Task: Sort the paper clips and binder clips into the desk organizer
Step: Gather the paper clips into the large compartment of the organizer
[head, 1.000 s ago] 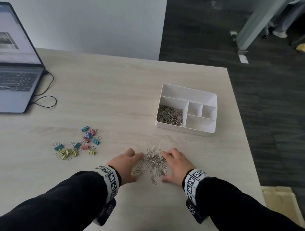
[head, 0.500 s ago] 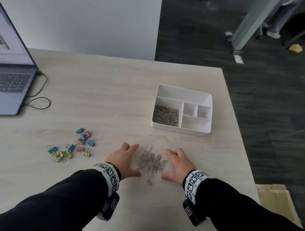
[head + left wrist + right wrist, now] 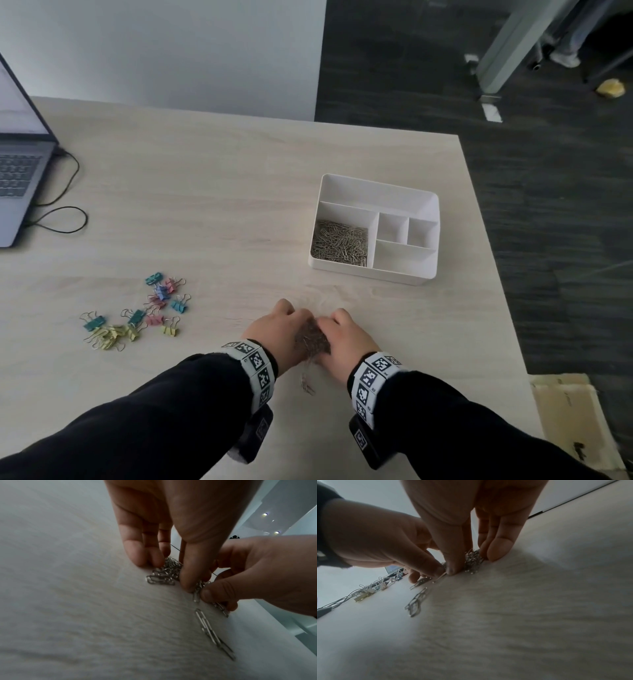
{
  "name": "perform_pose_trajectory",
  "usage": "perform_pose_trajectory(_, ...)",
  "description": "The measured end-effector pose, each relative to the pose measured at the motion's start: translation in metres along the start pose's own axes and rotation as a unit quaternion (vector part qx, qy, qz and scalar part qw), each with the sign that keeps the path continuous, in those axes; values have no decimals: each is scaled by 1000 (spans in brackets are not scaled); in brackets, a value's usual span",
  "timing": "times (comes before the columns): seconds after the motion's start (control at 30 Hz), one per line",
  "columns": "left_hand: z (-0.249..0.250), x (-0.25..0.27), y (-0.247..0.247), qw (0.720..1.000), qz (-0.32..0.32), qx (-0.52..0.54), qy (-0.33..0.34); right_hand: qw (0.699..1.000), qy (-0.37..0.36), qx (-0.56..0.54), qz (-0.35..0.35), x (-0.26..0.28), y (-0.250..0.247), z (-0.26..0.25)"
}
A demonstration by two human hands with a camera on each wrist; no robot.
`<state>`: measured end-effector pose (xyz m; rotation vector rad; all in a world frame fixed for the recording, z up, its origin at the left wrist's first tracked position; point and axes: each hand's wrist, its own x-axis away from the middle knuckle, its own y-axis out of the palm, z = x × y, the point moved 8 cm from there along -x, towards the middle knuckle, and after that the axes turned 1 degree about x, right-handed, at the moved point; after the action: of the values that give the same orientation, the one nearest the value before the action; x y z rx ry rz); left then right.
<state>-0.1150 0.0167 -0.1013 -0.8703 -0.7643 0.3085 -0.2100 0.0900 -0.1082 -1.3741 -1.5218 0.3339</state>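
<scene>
The fingertips (image 3: 137, 555) of both hands press inward against a heap of paper clips (image 3: 311, 337) on the table (image 3: 222, 192), the thumbs closing the near side. The left hand (image 3: 274, 334) and right hand (image 3: 346, 337) stand knuckle to knuckle, fingers curled narrow round the heap between them. Two or three stray clips (image 3: 212, 634) lie loose on the near side, outside the grasp. Step in hand, as judged: gathering the heap for a two-handed lift. The organizer (image 3: 428, 205) stands well apart, further back and to the right; its near-left compartment already holds paper clips (image 3: 339, 243), the other compartments show none. Binder clips (image 3: 137, 318) lie untouched to the left. The next move calls for firm inward pressure during the lift, carriage to that compartment, then recovery of the strays.
</scene>
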Motion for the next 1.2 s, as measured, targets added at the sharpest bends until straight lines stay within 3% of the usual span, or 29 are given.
perform_pose_trajectory(0.73,3,-29,-15,997,-17,61,40,997,17,-75,25,-20,-28,10)
perform_pose_trajectory(0.97,-11,-29,-20,994,-22,101,20,975,31,-183,123,-20,-95,13)
perform_pose_trajectory(1.2,-21,-22,-23,988,-27,148,-24,960,53,-172,215,-69,-165,13)
